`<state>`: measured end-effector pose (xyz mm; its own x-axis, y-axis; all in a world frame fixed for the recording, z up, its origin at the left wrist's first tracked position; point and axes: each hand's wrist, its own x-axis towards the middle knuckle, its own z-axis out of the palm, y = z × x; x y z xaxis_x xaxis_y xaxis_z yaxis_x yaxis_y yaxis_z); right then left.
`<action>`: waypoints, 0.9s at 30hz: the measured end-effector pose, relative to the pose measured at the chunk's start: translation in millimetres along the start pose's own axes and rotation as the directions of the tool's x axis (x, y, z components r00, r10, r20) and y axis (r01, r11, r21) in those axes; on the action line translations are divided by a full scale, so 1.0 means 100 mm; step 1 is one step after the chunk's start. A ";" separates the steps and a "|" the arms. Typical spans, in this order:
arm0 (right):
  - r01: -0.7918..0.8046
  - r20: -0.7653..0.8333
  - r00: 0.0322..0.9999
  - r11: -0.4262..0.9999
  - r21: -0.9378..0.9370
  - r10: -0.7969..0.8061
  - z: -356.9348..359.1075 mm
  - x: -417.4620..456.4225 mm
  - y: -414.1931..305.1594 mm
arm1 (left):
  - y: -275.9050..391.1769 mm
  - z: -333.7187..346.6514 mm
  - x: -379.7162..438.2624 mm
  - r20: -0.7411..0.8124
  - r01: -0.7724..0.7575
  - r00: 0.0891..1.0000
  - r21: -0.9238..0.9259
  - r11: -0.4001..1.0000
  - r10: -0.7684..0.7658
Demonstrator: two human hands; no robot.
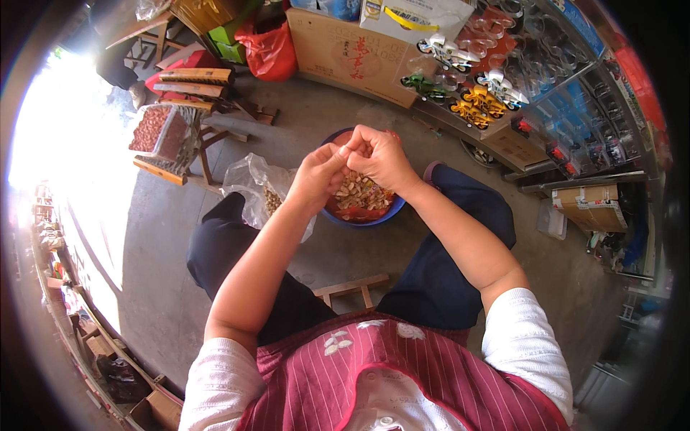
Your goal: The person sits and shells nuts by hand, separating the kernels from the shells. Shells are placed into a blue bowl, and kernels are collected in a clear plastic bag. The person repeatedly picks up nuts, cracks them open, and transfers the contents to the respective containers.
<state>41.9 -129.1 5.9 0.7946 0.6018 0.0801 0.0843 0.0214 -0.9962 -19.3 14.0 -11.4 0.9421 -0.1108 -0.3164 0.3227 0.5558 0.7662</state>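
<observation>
My left hand and my right hand meet fingertip to fingertip, thumbs and fingers pinched close together. Whatever lies between the fingertips is too small or too covered to make out. Below them on the floor stands a blue basin lined with a red plastic bag. Tan peanut shells fill it, partly hidden by my hands. Left of the basin, a clear plastic bag lies open with small unshelled peanuts inside, and my left forearm covers part of it.
A clear tub of red-skinned peanut kernels sits on a wooden stool at left. Toy motorcycles stand on a shelf at right, near a large cardboard box. Another person's shoe shows at upper left. Low wooden rungs show between my legs.
</observation>
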 end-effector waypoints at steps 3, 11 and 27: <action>0.076 -0.070 0.993 0.977 -0.197 -0.091 0.07 -0.01 0.13 | -0.13 -0.09 0.02 -0.015 -0.056 0.998 -0.029 0.998 0.056; 0.123 -0.146 0.970 0.911 -0.395 -0.195 0.23 0.04 0.09 | -0.17 -0.10 0.05 -0.156 -0.032 0.987 0.033 0.999 0.037; 0.044 -0.279 0.960 0.983 0.180 0.008 0.24 0.04 0.31 | -0.14 0.02 0.05 -0.199 -0.137 0.974 -0.134 0.981 0.109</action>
<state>33.4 -106.5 -25.9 0.9314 0.3554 0.0786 0.0099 0.1912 -0.9815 -19.1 4.1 -22.3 0.9345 0.1170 -0.3361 0.1749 0.6714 0.7202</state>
